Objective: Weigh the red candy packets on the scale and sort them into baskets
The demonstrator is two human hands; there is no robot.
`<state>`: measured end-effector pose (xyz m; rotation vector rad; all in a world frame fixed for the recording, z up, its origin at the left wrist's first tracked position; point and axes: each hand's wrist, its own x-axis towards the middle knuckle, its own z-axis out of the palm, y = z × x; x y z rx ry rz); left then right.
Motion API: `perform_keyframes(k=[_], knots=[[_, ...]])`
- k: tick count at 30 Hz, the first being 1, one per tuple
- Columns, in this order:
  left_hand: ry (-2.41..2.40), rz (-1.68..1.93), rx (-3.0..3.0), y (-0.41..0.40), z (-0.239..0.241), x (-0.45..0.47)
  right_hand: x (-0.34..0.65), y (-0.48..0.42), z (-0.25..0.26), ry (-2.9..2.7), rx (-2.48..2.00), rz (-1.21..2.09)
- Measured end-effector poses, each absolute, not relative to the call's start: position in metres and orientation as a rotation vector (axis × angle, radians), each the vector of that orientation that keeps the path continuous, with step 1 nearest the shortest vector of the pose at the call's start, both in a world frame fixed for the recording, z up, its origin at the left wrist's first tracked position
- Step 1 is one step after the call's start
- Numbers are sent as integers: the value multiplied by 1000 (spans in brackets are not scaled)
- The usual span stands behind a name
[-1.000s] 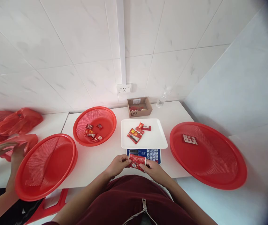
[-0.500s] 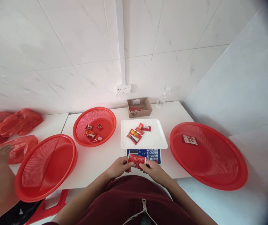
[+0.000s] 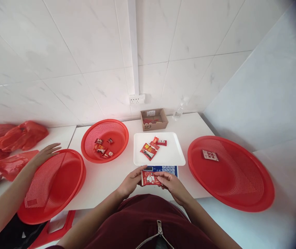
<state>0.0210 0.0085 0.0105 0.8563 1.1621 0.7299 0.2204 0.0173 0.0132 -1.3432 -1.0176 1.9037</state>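
Observation:
A small red printed packet [image 3: 149, 178] with a cartoon figure on its face is held up between my two hands, in front of the weighing scale [image 3: 174, 170]. My left hand [image 3: 131, 182] grips its left edge, fingers mostly behind it. On the right edge, my right hand [image 3: 172, 185] is closed with thumb and fingers pinching the packet. Just beyond, the scale's white tray [image 3: 175, 155] carries a larger red packet [image 3: 148, 151] and a few smaller red sachets [image 3: 162, 142]. My hands cover part of the blue keypad.
Left of the scale, a red basket [image 3: 123, 133] holds several small wrapped pieces; another red basket [image 3: 79, 166] is nearer. On the right, a large red basket [image 3: 264, 186] contains a white-and-red packet [image 3: 210, 155]. Behind stand a cardboard box [image 3: 155, 126] and a bottle [image 3: 179, 110]. A co-worker's hand [image 3: 45, 154] reaches in left.
The packet in my hands has turned, now showing its cartoon face. My right fingers have shifted onto its front. The co-worker's arm has moved right, over the near left basket.

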Motion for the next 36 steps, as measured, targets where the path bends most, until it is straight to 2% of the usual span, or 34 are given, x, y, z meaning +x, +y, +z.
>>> perform_keyframes(k=[6,18,27,36], knots=[[1135,695,787,7,15,21,215,18,8,-1212,-1339,1734],[1092,568,1014,8,15,25,215,13,9,-1408,-1286,1873],[1242,453,896,6,15,17,263,36,-9,-540,-1435,1623],[1251,455,888,6,13,17,343,56,-15,-166,-1311,1221]])
